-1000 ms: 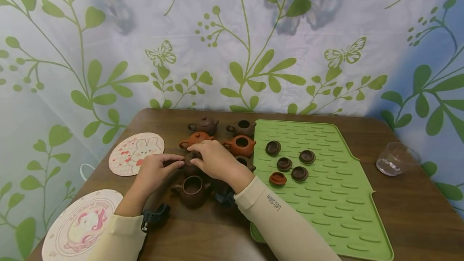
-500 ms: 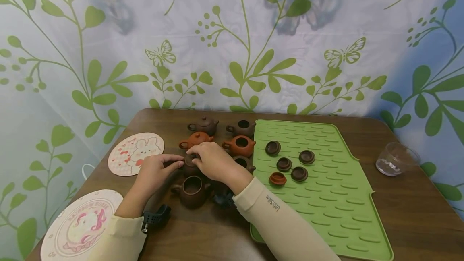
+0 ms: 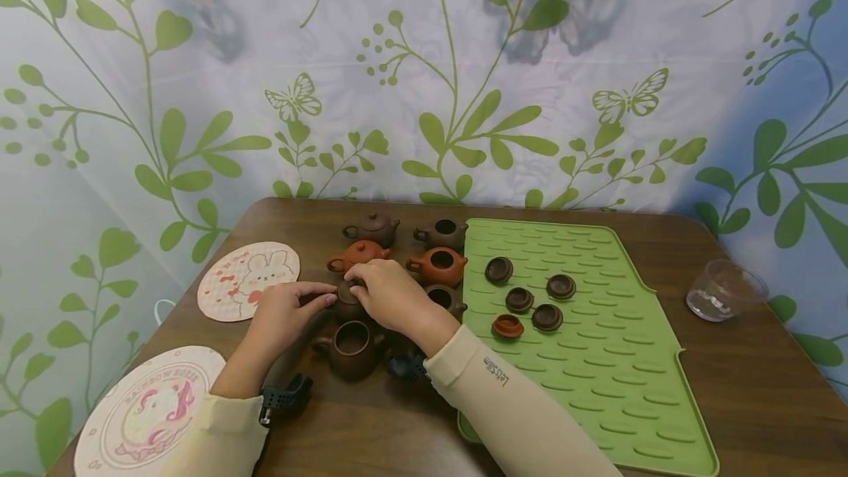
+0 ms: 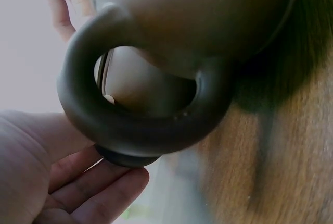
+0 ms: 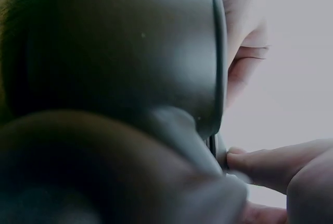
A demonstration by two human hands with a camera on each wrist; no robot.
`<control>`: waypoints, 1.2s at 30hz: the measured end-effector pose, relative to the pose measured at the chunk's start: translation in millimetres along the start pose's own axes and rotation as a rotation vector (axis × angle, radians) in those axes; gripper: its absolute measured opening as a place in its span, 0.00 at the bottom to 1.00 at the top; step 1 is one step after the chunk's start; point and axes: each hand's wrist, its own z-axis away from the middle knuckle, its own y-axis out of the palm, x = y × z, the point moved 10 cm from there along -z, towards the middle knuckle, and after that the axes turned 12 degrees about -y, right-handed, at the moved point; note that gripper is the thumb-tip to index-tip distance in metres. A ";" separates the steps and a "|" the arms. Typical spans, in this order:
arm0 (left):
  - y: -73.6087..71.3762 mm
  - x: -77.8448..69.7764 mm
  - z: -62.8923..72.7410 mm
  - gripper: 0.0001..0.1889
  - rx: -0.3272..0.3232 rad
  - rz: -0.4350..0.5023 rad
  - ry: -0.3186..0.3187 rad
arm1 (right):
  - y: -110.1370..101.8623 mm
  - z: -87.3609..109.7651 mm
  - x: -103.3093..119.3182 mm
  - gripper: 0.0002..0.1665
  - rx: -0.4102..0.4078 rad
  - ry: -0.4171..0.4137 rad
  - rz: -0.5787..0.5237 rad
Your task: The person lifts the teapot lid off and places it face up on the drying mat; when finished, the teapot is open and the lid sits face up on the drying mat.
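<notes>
A small dark brown teapot [image 3: 347, 309] stands between both hands, partly covered by them. My left hand [image 3: 286, 315] pinches it at its handle side with thumb and fingers. From the other side my right hand [image 3: 397, 299] reaches over its top, thumb and fingers holding its lid [image 3: 347, 288]. Right in front stands a lidless brown teapot [image 3: 355, 352]; its handle [image 4: 145, 127] fills much of the left wrist view and hides part of the held pot. In the right wrist view the right thumb [image 5: 244, 162] touches the rim beyond this lidless pot.
Behind the hands stand a lidded orange teapot [image 3: 363, 252], a lidded brown one [image 3: 375, 228] and lidless pots, one orange [image 3: 442, 268]. Several upturned lids [image 3: 547, 317] lie on a green mat [image 3: 609, 359]. Two round coasters [image 3: 225, 282] lie left, a clear cup [image 3: 722, 291] right.
My right hand and forearm have shifted very slightly left, with the fingers staying at the lid. The left hand has kept its place at the teapot.
</notes>
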 end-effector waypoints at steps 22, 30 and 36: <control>-0.4 -0.7 0.2 0.07 -0.011 -0.008 0.001 | -5.2 -1.9 -0.9 0.14 -0.062 -0.028 -0.029; -0.2 -0.8 0.0 0.07 -0.012 -0.012 0.002 | -13.3 -0.6 -0.3 0.13 -0.113 -0.035 -0.029; 1.0 0.8 0.7 0.07 -0.005 -0.019 -0.001 | -18.9 1.3 -3.5 0.13 -0.141 -0.041 -0.074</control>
